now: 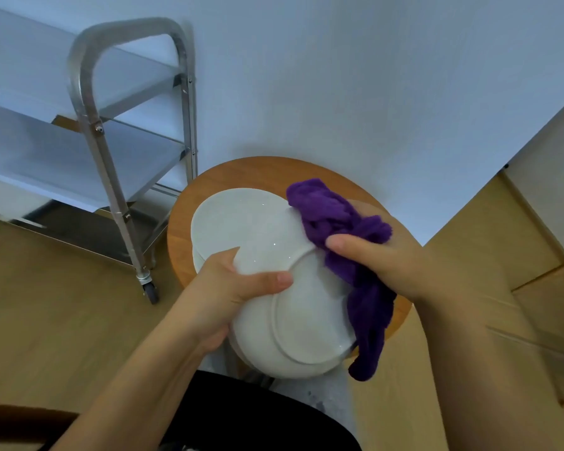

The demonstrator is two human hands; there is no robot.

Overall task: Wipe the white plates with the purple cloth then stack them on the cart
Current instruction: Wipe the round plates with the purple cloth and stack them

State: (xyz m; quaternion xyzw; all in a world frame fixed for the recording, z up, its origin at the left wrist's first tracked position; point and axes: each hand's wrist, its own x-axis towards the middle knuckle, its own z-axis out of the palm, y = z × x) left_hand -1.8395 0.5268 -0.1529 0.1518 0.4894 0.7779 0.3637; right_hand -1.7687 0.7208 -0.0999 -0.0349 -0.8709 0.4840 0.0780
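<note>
Left hand (238, 284) grips upturned plate (306, 320) by its rim, thumb across the base. Right hand (388, 265) clutches purple cloth (342, 229) against plate's right edge. More plates (241, 216) lie beyond, on round table (183, 222).

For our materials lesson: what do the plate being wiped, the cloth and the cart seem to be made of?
Plate: probably glazed ceramic, white, glossy, with glints.
Cloth: soft fuzzy fabric, perhaps microfibre, purple, bunched folds.
Cart: metal, likely stainless steel, silvery tubing and reflective shelves.
</note>
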